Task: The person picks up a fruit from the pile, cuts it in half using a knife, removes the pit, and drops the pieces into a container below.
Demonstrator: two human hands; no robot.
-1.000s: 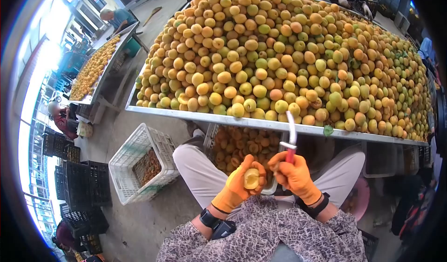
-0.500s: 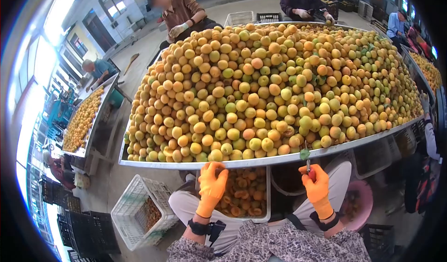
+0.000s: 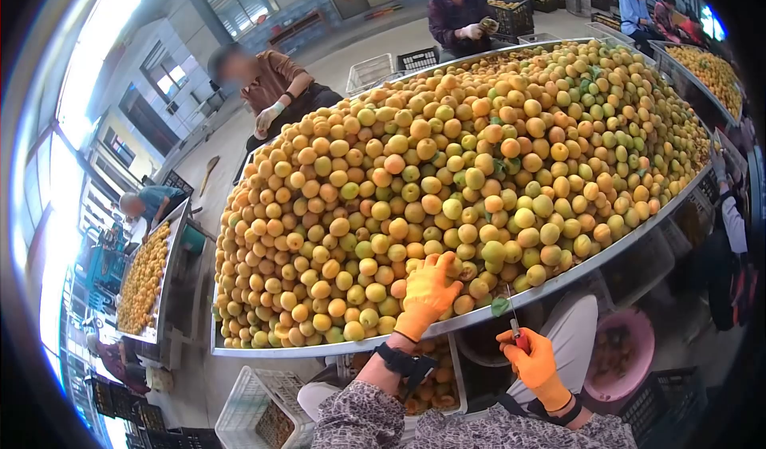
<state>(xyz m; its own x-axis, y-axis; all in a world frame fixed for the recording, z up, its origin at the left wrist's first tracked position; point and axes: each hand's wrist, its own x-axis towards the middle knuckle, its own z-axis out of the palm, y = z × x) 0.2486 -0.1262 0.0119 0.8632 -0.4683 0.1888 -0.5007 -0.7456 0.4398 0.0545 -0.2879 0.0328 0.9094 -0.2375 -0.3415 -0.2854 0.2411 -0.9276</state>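
Note:
Many yellow-orange apricots [image 3: 343, 225], some greenish, are heaped on a metal-rimmed table [image 3: 295, 352]. My left hand [image 3: 429, 297], in an orange glove, reaches over the near rim into the heap. Its fingers are curled around an apricot [image 3: 455, 269] at the pile's near side; the fingertips are partly hidden. My right hand [image 3: 536, 367], also gloved in orange, is closed on a small knife [image 3: 522, 340] with a red handle. The blade points up toward the rim, and a green leaf [image 3: 500, 306] shows beside its tip.
Below the rim, a crate [image 3: 435, 401] holds halved apricots. A white basket [image 3: 254, 401] stands left, a pink basin [image 3: 638, 361] right. Across the table sit a person in brown [image 3: 275, 82] and another in a dark shirt [image 3: 459, 14]. More fruit tables [image 3: 132, 333] stand at both sides.
My left hand has moved from the table rim forward and right into the apricots. The right hand still holds the knife, slightly lower. The whole view has turned and tilted.

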